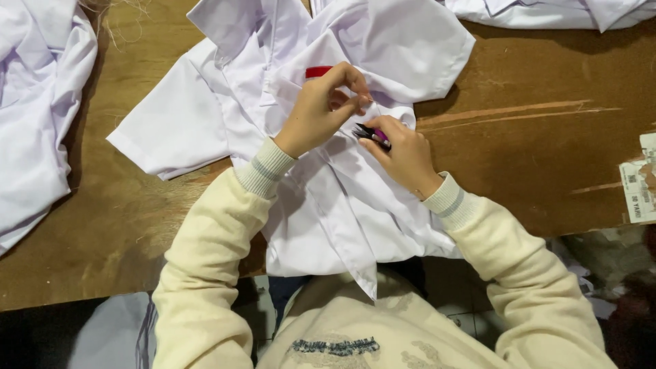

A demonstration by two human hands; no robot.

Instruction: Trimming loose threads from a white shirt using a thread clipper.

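A white short-sleeved shirt lies spread on the brown wooden table, its lower part hanging over the near edge. My left hand pinches a fold of the shirt's fabric between thumb and fingers, next to a small red label. My right hand holds small thread snips with a pink handle, their dark blades pointing left toward the pinched fabric. Both sleeves of my top are cream with ribbed cuffs.
Another pile of white garments covers the table's left side. More white shirts lie at the far right edge. A torn paper sticker is stuck on the table's right edge. Loose fibres lie at the top left.
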